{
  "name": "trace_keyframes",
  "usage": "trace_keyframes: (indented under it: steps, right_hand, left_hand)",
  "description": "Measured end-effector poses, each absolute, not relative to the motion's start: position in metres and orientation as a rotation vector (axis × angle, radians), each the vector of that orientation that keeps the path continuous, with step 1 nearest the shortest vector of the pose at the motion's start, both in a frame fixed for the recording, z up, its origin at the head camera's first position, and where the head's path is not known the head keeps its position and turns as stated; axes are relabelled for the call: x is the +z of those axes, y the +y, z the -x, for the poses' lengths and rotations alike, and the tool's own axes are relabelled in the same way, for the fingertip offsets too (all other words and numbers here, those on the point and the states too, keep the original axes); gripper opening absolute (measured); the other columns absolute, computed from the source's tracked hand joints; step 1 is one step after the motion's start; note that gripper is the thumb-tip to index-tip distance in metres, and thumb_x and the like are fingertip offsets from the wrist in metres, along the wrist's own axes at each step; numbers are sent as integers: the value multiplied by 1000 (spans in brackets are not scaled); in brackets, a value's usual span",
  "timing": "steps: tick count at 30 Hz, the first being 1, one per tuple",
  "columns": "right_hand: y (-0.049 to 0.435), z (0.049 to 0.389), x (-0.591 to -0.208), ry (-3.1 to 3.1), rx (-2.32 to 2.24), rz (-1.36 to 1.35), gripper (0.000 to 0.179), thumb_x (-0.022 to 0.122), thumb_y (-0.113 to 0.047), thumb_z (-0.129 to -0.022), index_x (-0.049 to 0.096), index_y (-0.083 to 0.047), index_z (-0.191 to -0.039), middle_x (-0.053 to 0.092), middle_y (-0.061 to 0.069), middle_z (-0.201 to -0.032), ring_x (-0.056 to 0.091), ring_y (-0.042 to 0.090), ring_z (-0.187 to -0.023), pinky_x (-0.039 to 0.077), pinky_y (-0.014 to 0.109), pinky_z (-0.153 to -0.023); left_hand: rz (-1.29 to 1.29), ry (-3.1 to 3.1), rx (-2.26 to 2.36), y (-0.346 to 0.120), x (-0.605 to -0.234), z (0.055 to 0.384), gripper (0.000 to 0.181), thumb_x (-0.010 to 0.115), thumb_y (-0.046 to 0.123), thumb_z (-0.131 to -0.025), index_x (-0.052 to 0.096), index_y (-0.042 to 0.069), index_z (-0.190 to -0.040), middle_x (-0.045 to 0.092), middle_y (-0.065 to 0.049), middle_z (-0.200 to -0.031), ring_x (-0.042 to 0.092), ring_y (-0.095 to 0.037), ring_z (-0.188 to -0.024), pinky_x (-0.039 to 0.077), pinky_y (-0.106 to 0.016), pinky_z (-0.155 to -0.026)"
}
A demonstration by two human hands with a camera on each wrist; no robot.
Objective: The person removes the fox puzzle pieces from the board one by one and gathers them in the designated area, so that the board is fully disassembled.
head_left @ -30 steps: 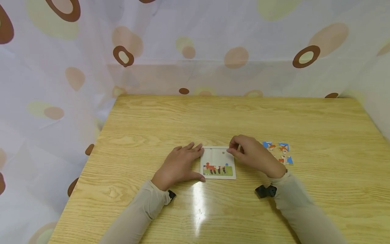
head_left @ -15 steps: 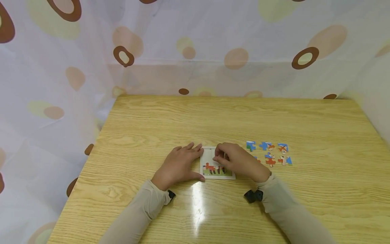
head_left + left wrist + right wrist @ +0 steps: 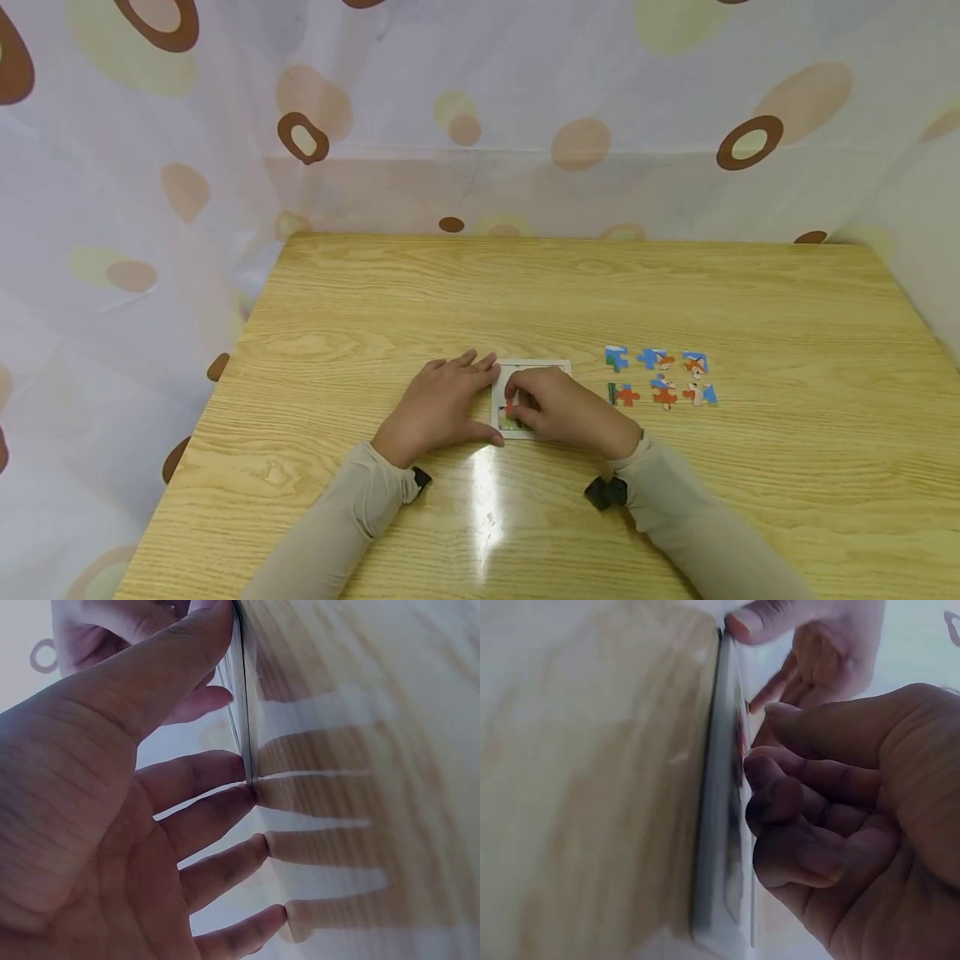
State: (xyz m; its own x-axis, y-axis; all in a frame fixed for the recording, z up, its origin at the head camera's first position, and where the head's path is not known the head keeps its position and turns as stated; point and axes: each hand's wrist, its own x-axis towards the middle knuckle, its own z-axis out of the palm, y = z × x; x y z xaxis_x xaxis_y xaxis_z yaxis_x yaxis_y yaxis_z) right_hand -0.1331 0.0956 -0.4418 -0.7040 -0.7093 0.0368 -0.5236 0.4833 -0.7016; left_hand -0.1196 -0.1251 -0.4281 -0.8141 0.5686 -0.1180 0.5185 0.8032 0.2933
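A small white jigsaw tray [image 3: 532,362] lies flat on the table between both hands. My left hand [image 3: 442,407] spreads along its left side, with thumb and fingertips touching the rim. Over the lower part of the tray, my right hand [image 3: 566,408] bends its fingers, thumb and index fingertips at a red-and-green puzzle piece [image 3: 509,408]. Whether they pinch this piece or only press on it is hidden. In the right wrist view, the curled fingers [image 3: 780,802] meet the tray's surface, with a bit of red showing beside them. The other fitted pieces are mostly covered by the right hand.
Right of the tray, several loose puzzle pieces lie in two rows, among them a blue one [image 3: 616,358] and a red one [image 3: 663,393]. The wooden table [image 3: 420,292] backs onto a patterned curtain [image 3: 517,100]. Both wrists wear small black cameras.
My right hand has moved left and down from the tray's upper right corner to its lower left part, uncovering more loose pieces. My left hand stays in place.
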Motion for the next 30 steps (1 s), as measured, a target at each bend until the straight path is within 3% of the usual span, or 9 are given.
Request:
trace_keyframes:
  steps: [9,18,30]
  right_hand:
    - [89,122,-440,2536,-943,998,18,73,-12,-97,66,-4,-112,55,-8,-76,49,5,-65,46,27,-64]
    - [84,111,-440,2633,-844,997,10,71,-15,-99,63,-11,-104,51,-10,-77,48,6,-67,45,27,-65]
    - [77,102,-439,2703,-765,863,19,76,-13,-95,58,-11,-103,50,-7,-78,46,9,-66,41,27,-59]
  left_hand:
    - [-867,2795,357,-125,-428,120,99,84,63,-74,52,11,-153,43,-2,-160,37,-30,-150,37,-54,-115]
    - [-867,2792,358,-126,-427,119,99,84,63,-74,52,11,-153,42,-2,-160,36,-30,-150,37,-54,-115]
    - [-874,2793,395,-125,-428,119,99,85,61,-74,53,10,-152,43,-4,-160,37,-31,-149,37,-56,-114]
